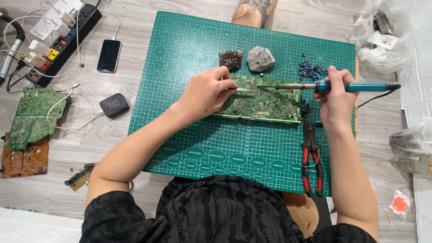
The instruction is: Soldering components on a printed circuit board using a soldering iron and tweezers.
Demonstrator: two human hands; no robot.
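Red-handled pliers (312, 164) lie lower right; left hand (208, 92) pinches tweezers (239, 89) steadying the circuit board (263, 103); right hand (335, 96) fingers grip the soldering iron (335, 86).

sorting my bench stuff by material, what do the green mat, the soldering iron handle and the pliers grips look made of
Green mat: looks like matte rubbery vinyl, flat with a printed grid. Soldering iron: handle seems smooth teal plastic; the shaft is bare metal. Pliers: red and black grips look like rubber or plastic coating over dark steel jaws.
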